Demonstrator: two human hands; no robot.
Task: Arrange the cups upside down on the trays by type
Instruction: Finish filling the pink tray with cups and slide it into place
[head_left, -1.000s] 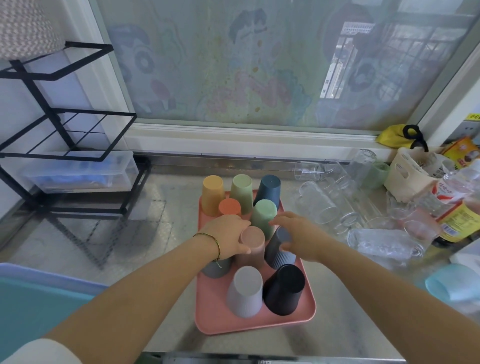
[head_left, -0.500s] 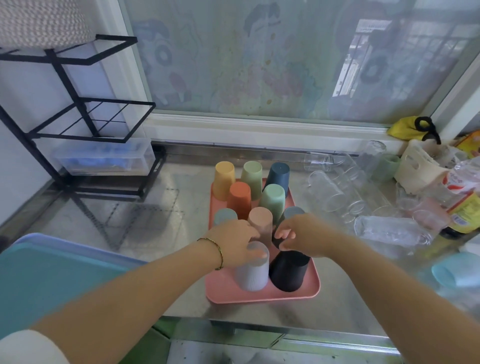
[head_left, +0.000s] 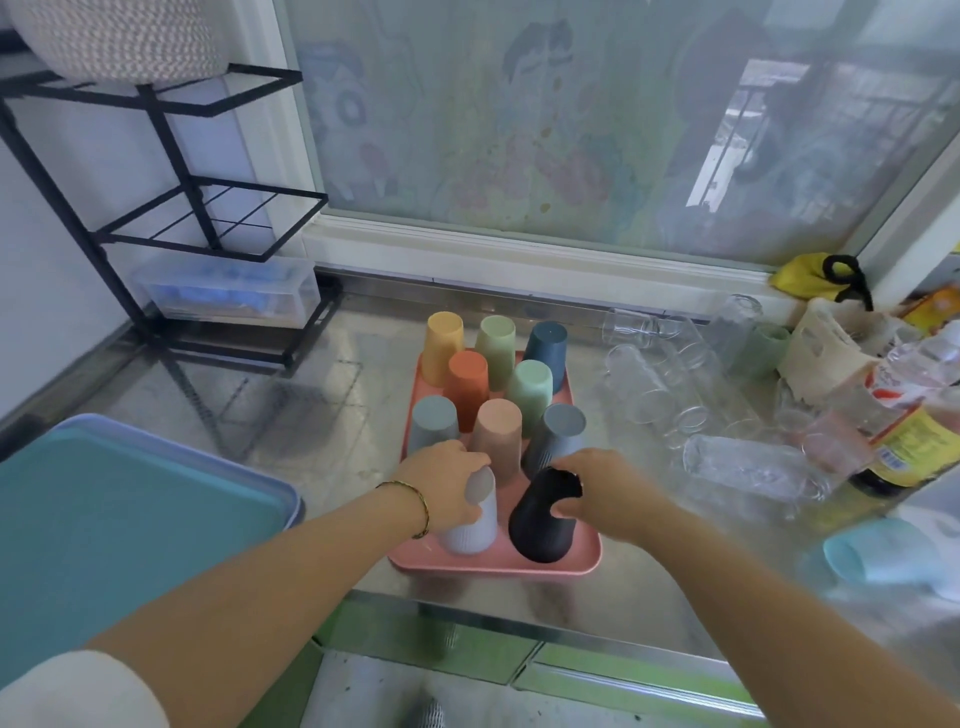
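Note:
A pink tray (head_left: 496, 565) on the steel counter holds several coloured plastic cups upside down: yellow (head_left: 442, 345), orange (head_left: 467, 382), green (head_left: 529, 387), peach (head_left: 497, 439) and others. At the tray's front, my left hand (head_left: 447, 486) grips the top of a light grey ribbed cup (head_left: 470, 527). Beside it, my right hand (head_left: 605, 491) grips a black cup (head_left: 537, 525). Several clear glasses (head_left: 649, 395) lie on their sides right of the tray. A teal tray (head_left: 119, 525) lies at the left.
A black wire rack (head_left: 208, 218) with a clear plastic box (head_left: 234, 293) stands at the back left. Bottles (head_left: 904, 441), a beige basket (head_left: 831, 358) and a light blue cup (head_left: 872, 556) crowd the right. The counter's front edge runs just below the pink tray.
Both hands have drawn back from the middle cups to the tray's front row. The left now holds the grey cup, the right the black cup. The view shifted right.

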